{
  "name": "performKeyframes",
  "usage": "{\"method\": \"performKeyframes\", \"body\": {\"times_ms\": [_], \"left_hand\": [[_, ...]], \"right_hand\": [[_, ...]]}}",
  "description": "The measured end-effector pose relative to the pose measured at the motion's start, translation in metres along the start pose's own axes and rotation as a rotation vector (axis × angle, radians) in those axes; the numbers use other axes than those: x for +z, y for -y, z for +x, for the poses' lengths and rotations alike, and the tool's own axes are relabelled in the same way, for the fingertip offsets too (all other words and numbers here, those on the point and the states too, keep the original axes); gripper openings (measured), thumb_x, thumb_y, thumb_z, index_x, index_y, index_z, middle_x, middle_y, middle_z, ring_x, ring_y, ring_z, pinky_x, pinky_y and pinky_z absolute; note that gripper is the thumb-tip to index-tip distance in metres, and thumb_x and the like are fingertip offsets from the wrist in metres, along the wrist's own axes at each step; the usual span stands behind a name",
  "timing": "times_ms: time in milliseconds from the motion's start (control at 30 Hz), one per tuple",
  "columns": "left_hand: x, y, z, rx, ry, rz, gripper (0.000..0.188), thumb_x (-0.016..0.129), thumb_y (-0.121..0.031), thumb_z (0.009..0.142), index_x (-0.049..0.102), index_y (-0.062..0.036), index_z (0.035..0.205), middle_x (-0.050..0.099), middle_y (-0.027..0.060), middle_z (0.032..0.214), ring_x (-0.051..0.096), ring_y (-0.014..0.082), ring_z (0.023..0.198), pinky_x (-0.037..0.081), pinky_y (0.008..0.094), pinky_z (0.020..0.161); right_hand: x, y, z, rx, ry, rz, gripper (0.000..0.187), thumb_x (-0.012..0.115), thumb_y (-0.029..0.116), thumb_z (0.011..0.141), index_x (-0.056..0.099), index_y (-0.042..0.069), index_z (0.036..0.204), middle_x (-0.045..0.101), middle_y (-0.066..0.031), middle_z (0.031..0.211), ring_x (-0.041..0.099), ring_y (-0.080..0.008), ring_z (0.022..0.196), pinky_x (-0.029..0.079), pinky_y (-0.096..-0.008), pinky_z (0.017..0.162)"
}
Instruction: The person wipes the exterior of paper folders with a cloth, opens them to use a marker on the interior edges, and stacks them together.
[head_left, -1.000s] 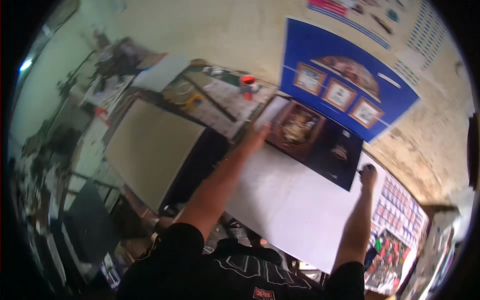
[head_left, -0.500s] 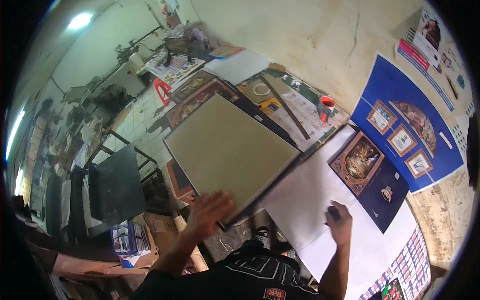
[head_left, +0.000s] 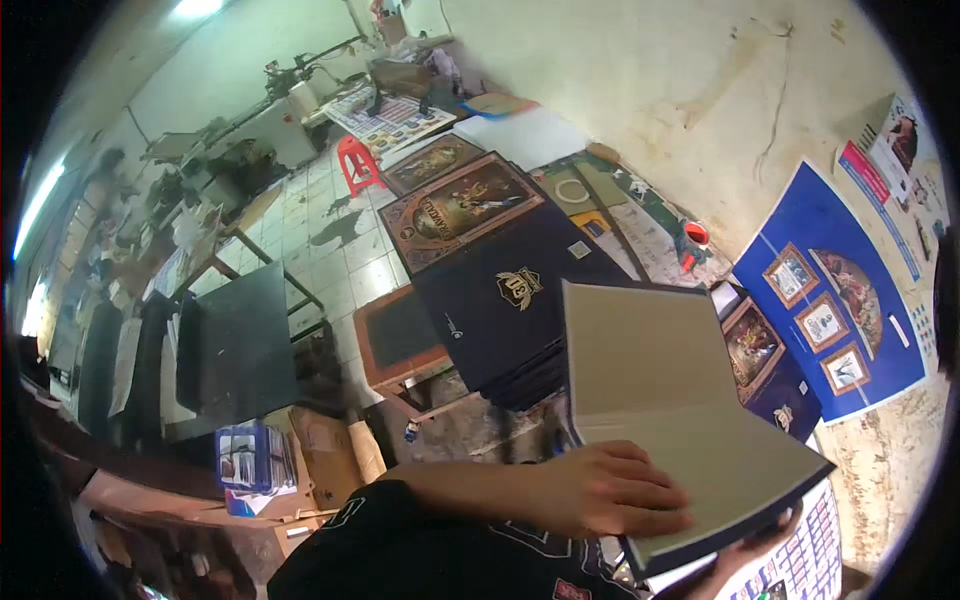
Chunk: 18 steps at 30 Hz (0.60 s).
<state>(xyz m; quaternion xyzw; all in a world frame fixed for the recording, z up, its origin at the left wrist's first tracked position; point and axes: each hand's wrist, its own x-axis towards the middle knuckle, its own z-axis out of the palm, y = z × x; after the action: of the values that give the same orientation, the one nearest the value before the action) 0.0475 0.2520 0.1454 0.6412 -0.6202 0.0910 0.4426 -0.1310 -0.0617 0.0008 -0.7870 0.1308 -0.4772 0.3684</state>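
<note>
A large folder cover (head_left: 650, 350), tan inside with dark blue edges, is tilted up in front of me and bent along a crosswise crease. My left hand (head_left: 630, 490) lies flat on its tan lower panel, fingers stretched out. Under the cover's near right edge, my right hand (head_left: 765, 540) grips it from below; most of that hand is hidden. Left of the cover sits a stack of dark blue printed covers (head_left: 510, 290), the top one bearing a framed picture and a gold emblem.
A dark blue printed cover (head_left: 755, 350) lies at the right, below a blue poster (head_left: 830, 290) on the wall. A metal ruler (head_left: 615, 235), a tape roll (head_left: 573, 191) and a red-topped cup (head_left: 696, 234) are on the far table. A red stool (head_left: 358, 165) stands beyond.
The tan-faced cover has left the stack and moved right, baring the printed cover beneath. My left hand has moved right with it. My right hand, earlier around a small dark object, is now under the cover.
</note>
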Motion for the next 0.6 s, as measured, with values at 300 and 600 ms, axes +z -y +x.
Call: {"method": "performKeyframes", "body": {"times_ms": [300, 600], "left_hand": [[0.063, -0.014, 0.082, 0.292, 0.017, -0.099, 0.038, 0.062, -0.025, 0.084, 0.062, -0.0126, 0.120, 0.065, 0.0039, 0.109, 0.060, 0.0220, 0.112, 0.042, 0.0459, 0.103], [0.175, 0.040, 0.060, -0.140, 0.334, 0.206, 0.058, 0.073, -0.038, 0.084, 0.056, -0.0181, 0.136, 0.037, 0.0178, 0.151, 0.028, 0.0360, 0.144, 0.019, 0.0626, 0.110]], "right_hand": [[-0.124, 0.040, -0.047, 0.364, -0.087, -0.050, 0.067, 0.067, 0.046, 0.088, 0.045, 0.001, 0.133, 0.055, -0.0113, 0.114, 0.057, -0.0211, 0.095, 0.048, -0.0361, 0.083], [-0.152, -0.026, -0.081, 1.216, -0.429, 0.346, 0.034, 0.064, 0.040, 0.093, 0.068, 0.008, 0.104, 0.068, -0.0019, 0.088, 0.059, -0.0090, 0.064, 0.044, -0.0235, 0.052]]}}
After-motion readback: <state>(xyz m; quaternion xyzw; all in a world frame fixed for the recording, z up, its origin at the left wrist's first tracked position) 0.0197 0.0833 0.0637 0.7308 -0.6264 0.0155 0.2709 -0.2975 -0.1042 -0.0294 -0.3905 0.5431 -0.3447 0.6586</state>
